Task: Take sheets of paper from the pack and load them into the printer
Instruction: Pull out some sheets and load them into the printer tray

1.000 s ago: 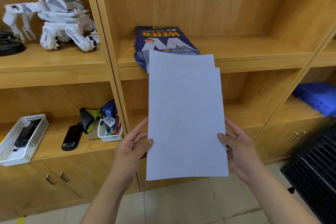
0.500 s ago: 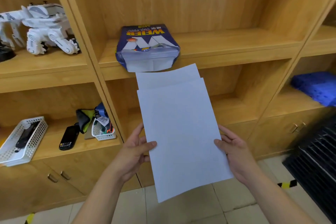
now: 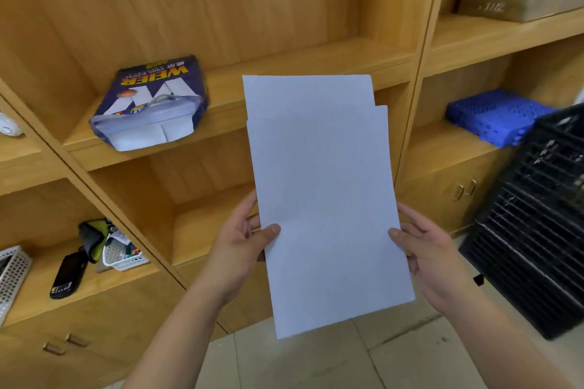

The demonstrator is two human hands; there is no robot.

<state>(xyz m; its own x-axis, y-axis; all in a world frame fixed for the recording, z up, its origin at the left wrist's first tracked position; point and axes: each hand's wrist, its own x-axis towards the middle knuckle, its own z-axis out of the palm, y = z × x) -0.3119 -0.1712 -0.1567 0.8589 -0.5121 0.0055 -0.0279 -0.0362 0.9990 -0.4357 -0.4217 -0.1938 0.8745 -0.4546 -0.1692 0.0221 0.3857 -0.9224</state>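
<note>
A few white sheets of paper (image 3: 322,199) are held upright in front of me, one sheet sticking out above the front one. My left hand (image 3: 243,240) grips their left edge with the thumb on the front. My right hand (image 3: 420,249) grips the right edge the same way. The blue paper pack (image 3: 151,101), marked WEIER and torn open at its near end, lies on a wooden shelf (image 3: 221,133) to the upper left of the sheets. No printer is in view.
Black stacked crates (image 3: 537,230) stand on the floor at the right. A blue plastic piece (image 3: 496,114) lies on the right shelf. On the lower left shelf are a black handset (image 3: 68,275) and a small white basket (image 3: 121,256). Beige floor tiles lie below.
The view has swung to the right, so the pack now sits left of the sheets. Both hands still hold the sheets, which have come clear of the pack.
</note>
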